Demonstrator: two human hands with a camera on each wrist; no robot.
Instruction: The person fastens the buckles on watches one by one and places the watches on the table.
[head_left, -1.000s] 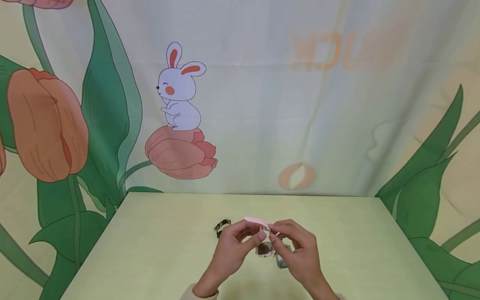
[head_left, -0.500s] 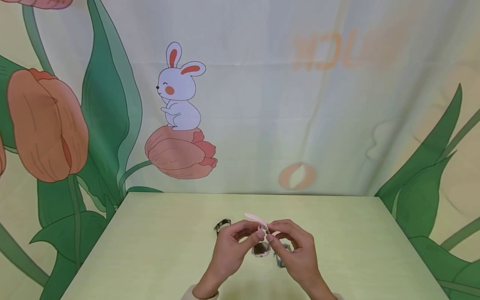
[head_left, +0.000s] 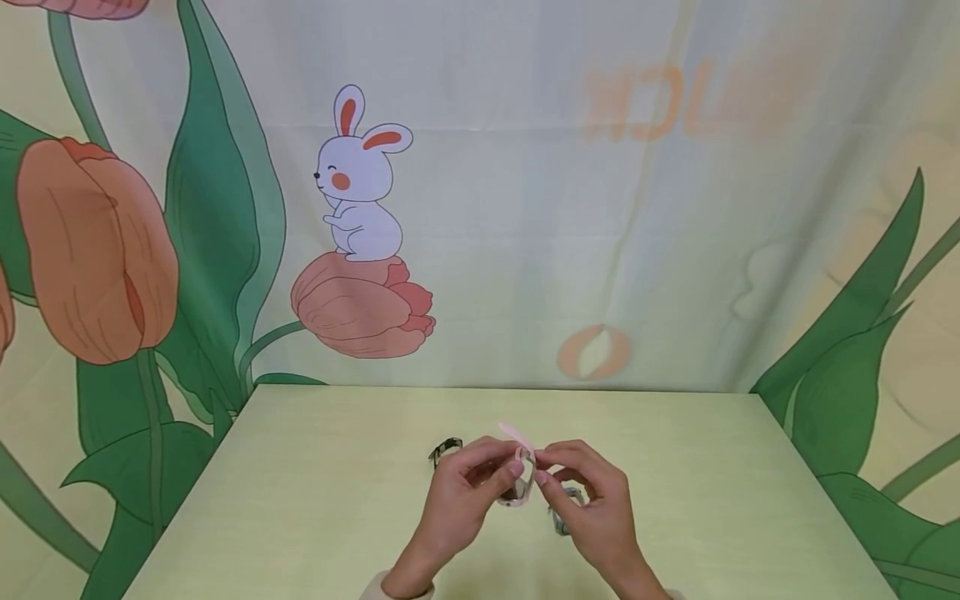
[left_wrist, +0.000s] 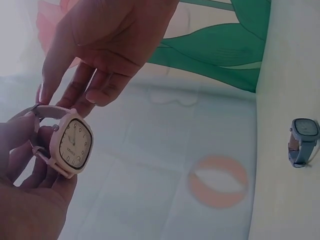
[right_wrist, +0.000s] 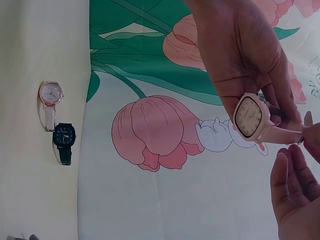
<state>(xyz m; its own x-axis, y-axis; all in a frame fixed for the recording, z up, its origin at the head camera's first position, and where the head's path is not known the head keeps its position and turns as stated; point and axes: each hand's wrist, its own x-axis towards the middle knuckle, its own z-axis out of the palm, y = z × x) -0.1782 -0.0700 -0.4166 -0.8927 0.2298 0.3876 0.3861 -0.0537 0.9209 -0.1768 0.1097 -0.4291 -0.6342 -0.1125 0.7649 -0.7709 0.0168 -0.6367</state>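
Between both hands, above the table, hangs a pink wristwatch with a square, round-cornered case. Its pale dial shows in both wrist views. The strap is bent into a loop at the buckle, with its free end sticking up in the head view. My left hand grips the strap near the case with thumb and fingers. My right hand pinches the strap near the buckle with its fingertips. The fingers partly hide the buckle.
A blue-grey watch lies on the table below my right hand. Left of my left hand is a black square watch, beside a round rose-gold watch with a pale strap. A printed curtain hangs behind.
The pink watch has shifted slightly left and turned, its dial facing less toward the head camera. The strap's free end stands more upright. My right hand has moved a little left.
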